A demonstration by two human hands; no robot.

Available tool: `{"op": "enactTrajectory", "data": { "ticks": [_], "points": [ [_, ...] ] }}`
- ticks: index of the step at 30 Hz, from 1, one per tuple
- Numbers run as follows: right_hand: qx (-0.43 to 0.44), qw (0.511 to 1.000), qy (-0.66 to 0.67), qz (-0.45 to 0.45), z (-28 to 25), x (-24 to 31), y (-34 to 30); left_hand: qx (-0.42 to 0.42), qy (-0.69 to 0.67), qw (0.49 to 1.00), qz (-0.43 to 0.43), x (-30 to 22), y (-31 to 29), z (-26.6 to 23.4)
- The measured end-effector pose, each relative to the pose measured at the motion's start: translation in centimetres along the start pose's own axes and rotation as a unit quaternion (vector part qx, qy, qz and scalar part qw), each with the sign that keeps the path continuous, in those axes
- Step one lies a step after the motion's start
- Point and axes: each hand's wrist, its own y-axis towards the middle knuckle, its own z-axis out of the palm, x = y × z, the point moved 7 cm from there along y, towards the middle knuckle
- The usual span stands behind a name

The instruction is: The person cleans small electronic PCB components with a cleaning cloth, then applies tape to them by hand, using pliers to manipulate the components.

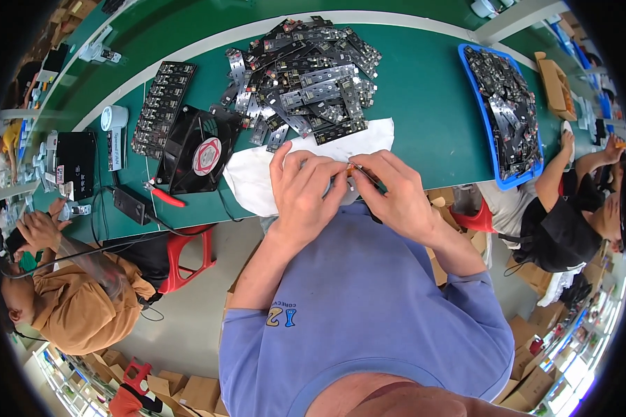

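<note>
The thumb and forefinger of the left hand (302, 198) and of the right hand (400, 198) come together, each pinching at a small dark piece (378, 185) with a touch of orange near the fingertips; the fingers hide most of it, so its exact form cannot be told. This piece is held over the near edge of a white cloth (247, 182) on the green table (424, 132). Just beyond the cloth, partly on it, lies a large loose heap of narrow boards and metal brackets (313, 76). Well to the right, a blue tray (520, 181) is full of similar boards (502, 111). With one piece in the hands and so many in both places, the work looks far from through, though which lot is done cannot be told. Left of the cloth stand a black fan (181, 163), red-handled pliers (167, 197) and a panel of joined boards (163, 108).
</note>
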Motion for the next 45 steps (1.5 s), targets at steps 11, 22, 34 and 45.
{"op": "enactTrajectory", "data": {
  "ticks": [11, 22, 34, 45],
  "points": [
    [0.019, 0.998, 0.008, 0.058, -0.21, 0.11, 0.03, -0.016, 0.0, 1.0, -0.013, 0.12, -0.31, 0.5],
    [0.02, 0.997, 0.007, 0.071, -0.23, -0.05, 0.0, -0.031, 0.023, 0.999, -0.014, -0.13, -0.27, 0.56],
    [0.046, 0.998, -0.011, 0.032, -0.14, -0.29, 0.52, -0.009, 0.048, 0.999, 0.001, -0.36, -0.16, 0.63],
    [0.036, 0.997, -0.043, -0.051, -0.29, 0.25, 0.65, -0.019, 0.019, 1.0, 0.001, -0.23, -0.09, 0.64]
  ]
}}
